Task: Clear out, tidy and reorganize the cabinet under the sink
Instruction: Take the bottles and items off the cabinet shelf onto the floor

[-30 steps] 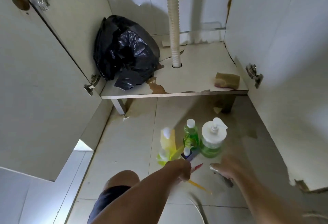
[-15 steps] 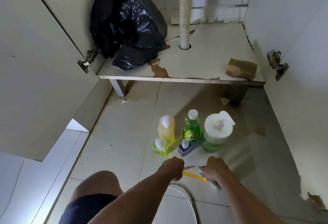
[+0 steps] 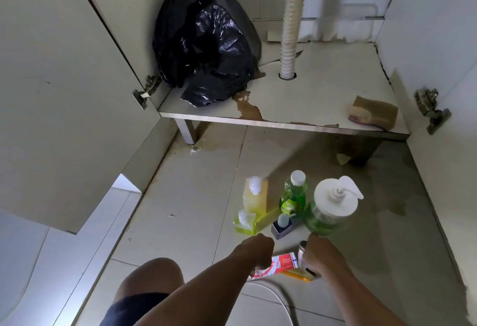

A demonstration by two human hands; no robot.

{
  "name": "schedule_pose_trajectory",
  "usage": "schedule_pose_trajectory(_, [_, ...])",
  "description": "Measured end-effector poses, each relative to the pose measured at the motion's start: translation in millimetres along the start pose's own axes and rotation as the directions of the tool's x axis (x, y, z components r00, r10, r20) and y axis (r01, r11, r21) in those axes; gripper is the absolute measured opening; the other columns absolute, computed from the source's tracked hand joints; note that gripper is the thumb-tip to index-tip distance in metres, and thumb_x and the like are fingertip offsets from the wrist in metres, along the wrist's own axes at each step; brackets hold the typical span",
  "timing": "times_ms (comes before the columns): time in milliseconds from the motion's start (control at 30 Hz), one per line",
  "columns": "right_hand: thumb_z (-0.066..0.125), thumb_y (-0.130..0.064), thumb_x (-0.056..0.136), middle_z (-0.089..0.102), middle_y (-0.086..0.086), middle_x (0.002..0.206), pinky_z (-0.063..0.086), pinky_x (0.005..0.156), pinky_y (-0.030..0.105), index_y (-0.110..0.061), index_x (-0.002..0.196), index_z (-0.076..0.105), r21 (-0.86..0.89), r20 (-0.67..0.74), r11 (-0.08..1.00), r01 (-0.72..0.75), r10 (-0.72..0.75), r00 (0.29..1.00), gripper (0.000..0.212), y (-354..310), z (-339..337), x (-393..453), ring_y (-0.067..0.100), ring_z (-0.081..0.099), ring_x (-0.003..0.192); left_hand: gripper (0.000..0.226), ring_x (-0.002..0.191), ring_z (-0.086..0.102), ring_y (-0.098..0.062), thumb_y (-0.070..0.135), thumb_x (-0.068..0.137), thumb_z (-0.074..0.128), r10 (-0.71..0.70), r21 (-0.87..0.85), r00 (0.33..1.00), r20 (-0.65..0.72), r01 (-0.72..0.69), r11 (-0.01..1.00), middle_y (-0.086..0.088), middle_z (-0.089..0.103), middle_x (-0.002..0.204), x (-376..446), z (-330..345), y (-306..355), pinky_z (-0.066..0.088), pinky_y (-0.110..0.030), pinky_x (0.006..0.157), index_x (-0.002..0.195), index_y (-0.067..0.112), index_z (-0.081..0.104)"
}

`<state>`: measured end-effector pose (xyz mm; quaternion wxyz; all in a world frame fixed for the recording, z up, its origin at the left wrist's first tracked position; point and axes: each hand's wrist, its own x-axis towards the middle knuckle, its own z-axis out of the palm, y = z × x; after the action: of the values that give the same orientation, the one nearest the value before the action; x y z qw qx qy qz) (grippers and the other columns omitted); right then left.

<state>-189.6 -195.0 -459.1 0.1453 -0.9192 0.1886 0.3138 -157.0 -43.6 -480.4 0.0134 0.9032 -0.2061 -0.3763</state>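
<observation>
You are looking down into the open cabinet under the sink, with both your forearms reaching forward over the tiled floor [image 3: 180, 212]. Your left hand [image 3: 258, 248] is curled into a fist, and its fingers close on one end of a red and white tube [image 3: 280, 263] lying low in front of you. Your right hand [image 3: 320, 254] grips a small silver object [image 3: 302, 250], too hidden to name, and a yellow item [image 3: 296, 274] lies just beneath that hand. Just beyond your hands, a cluster of bottles stands on the floor: a tall yellow bottle [image 3: 255, 199], a short yellow-green bottle [image 3: 245, 222] in front of it, a green bottle with a white cap [image 3: 294, 196], a small dark blue bottle [image 3: 282, 227], and a large green pump dispenser [image 3: 333, 204] on the right. Farther back, the cabinet floor panel [image 3: 322, 93] sits raised on short legs, its surface stained and peeling near the front edge. A bulging black rubbish bag [image 3: 206, 41] fills the back left corner of that panel. A white ribbed drain hose [image 3: 291, 20] drops through a hole near the middle. A worn sponge [image 3: 373, 112] rests near the front right corner. Both cabinet doors stand open, the left door [image 3: 64, 93] beside you and the right door [image 3: 444, 80] opposite. Your bare knee [image 3: 154, 281] shows at the bottom.
</observation>
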Motion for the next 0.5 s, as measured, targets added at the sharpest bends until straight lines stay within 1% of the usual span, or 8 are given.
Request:
schedule_pose_trajectory(67, [0.046,-0.023,0.094,0.063,0.002,0.114,0.047,0.081,0.028,-0.016,0.111,0.053,-0.053,0.005,0.998,0.043,-0.043,0.999,0.020,-9,-9,-5,0.019,0.061,0.109,0.039,0.117,0.056,-0.032,0.006,0.089,0.054,0.022,-0.005,0.999,0.040,-0.022,1.000,-0.017,0.058,0.126,-5,-20,-1,0.050,-0.038,0.096,0.128,0.001,0.054])
schedule_pose_trajectory(133, [0.044,-0.021,0.094,0.058,-0.003,0.088,0.046,0.075,0.025,-0.018,0.093,0.051,-0.087,0.035,0.990,0.110,-0.108,0.994,0.008,-22,-23,-10,0.017,0.062,0.104,0.036,0.113,0.058,-0.032,0.007,0.090,0.053,0.041,0.012,0.996,0.085,-0.042,0.999,-0.017,0.060,0.122,-12,-47,-3,0.050,-0.038,0.095,0.125,0.000,0.057])
schedule_pose_trajectory(167, [0.045,-0.019,0.094,0.050,-0.005,0.076,0.045,0.071,0.023,-0.018,0.083,0.047,-0.090,0.046,0.986,0.139,-0.135,0.990,0.012,-32,-32,-11,0.018,0.062,0.100,0.031,0.105,0.061,-0.032,0.007,0.090,0.052,0.040,0.041,0.995,0.096,-0.044,0.998,-0.018,0.064,0.115,-14,-62,-6,0.051,-0.038,0.090,0.119,-0.001,0.060])
schedule_pose_trajectory(233, [0.046,-0.016,0.094,0.037,-0.005,0.067,0.041,0.061,0.020,-0.021,0.070,0.038,-0.071,0.064,0.976,0.204,-0.199,0.978,0.026,-51,-55,-13,0.020,0.056,0.086,0.029,0.090,0.062,-0.030,0.008,0.086,0.054,0.028,0.077,0.996,0.082,-0.034,0.996,-0.013,0.064,0.096,-25,-98,-11,0.050,-0.034,0.078,0.110,-0.003,0.066])
schedule_pose_trajectory(300, [0.043,-0.014,0.095,0.035,-0.002,0.068,0.037,0.058,0.018,-0.016,0.070,0.037,-0.100,-0.008,0.964,0.245,-0.247,0.969,0.025,-69,-93,-26,0.017,0.048,0.073,0.037,0.099,0.063,-0.031,0.015,0.081,0.058,0.028,0.033,1.000,-0.008,-0.028,0.999,-0.014,0.063,0.100,-40,-137,-17,0.048,-0.032,0.079,0.112,-0.002,0.066])
schedule_pose_trajectory(400, [0.046,-0.020,0.093,0.045,-0.005,0.063,0.035,0.049,0.017,-0.016,0.068,0.044,-0.076,-0.271,0.958,0.276,-0.286,0.919,0.026,-89,-167,-56,0.010,0.047,0.056,0.034,0.119,0.056,-0.032,0.007,0.089,0.055,0.028,-0.065,0.971,-0.239,-0.045,0.997,-0.017,0.059,0.127,-74,-199,-24,0.046,-0.033,0.095,0.122,0.002,0.062])
schedule_pose_trajectory(467, [0.050,-0.024,0.090,0.048,-0.003,0.062,0.035,0.047,0.020,-0.018,0.065,0.042,-0.059,-0.372,0.954,0.294,-0.294,0.880,0.027,-99,-214,-75,0.013,0.050,0.058,0.034,0.121,0.054,-0.030,0.006,0.092,0.050,0.018,-0.092,0.924,-0.383,-0.057,0.994,-0.015,0.056,0.131,-97,-239,-26,0.043,-0.031,0.098,0.125,0.004,0.059])
schedule_pose_trajectory(500, [0.050,-0.026,0.089,0.054,0.000,0.069,0.039,0.052,0.022,-0.017,0.070,0.045,-0.062,-0.400,0.951,0.302,-0.301,0.866,0.021,-105,-235,-84,0.017,0.054,0.064,0.034,0.121,0.053,-0.029,0.007,0.093,0.049,0.018,-0.089,0.897,-0.441,-0.063,0.994,-0.014,0.055,0.132,-107,-257,-26,0.041,-0.030,0.096,0.126,0.004,0.058])
